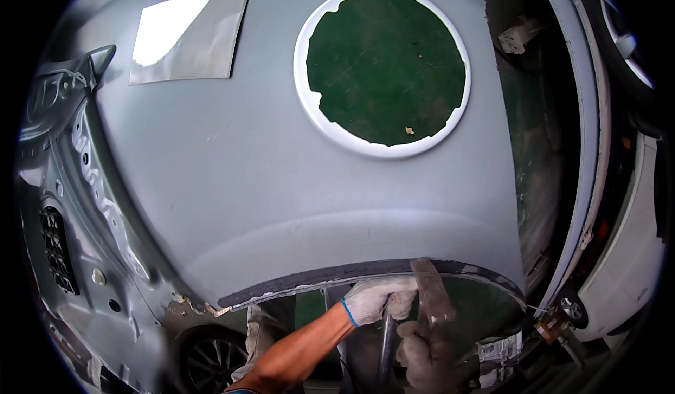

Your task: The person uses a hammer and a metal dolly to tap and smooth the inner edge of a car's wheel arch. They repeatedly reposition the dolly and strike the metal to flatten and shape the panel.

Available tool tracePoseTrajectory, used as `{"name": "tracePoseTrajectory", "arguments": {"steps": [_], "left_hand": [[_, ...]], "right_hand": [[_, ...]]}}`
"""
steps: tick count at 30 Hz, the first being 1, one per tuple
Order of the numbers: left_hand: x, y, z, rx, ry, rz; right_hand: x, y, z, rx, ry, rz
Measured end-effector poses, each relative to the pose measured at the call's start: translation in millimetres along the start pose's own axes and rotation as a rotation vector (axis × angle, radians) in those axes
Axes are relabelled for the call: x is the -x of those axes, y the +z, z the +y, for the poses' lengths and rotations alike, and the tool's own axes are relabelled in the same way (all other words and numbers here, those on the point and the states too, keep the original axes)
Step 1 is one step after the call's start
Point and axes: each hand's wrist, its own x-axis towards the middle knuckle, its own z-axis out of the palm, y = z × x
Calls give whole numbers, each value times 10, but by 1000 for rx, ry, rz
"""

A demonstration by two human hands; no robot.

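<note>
A curved grey car body panel (pixel 211 155) spreads out in front of me, with a dark strip (pixel 302 286) along its arched near edge. My left hand (pixel 373 300), in a white glove with a blue cuff, is closed just beneath that edge. From its fingers a dark metal rod (pixel 386 348) runs downward. Lower and to the right, my right hand (pixel 420 357), also gloved, is closed and somewhat blurred. Above it, a flat, brownish-grey metal tool (pixel 433 292) lies across the arched edge. How the right fingers hold the tool is partly hidden.
A white-rimmed round opening (pixel 302 78) shows green floor through it. A shiny rectangular sheet (pixel 186 39) lies on the panel at far left. Bare metal body parts (pixel 98 176) stand at left, a wheel (pixel 214 357) at lower left, a white car (pixel 622 246) at right.
</note>
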Motion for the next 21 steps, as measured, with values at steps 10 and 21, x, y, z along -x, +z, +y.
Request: {"name": "tracePoseTrajectory", "arguments": {"steps": [10, 21], "left_hand": [[-172, 65, -18, -32, -65, 44], [-312, 242, -158, -112, -160, 81]], "right_hand": [[60, -425, -28, -952, -172, -132], [39, -286, 8, -635, 244, -154]]}}
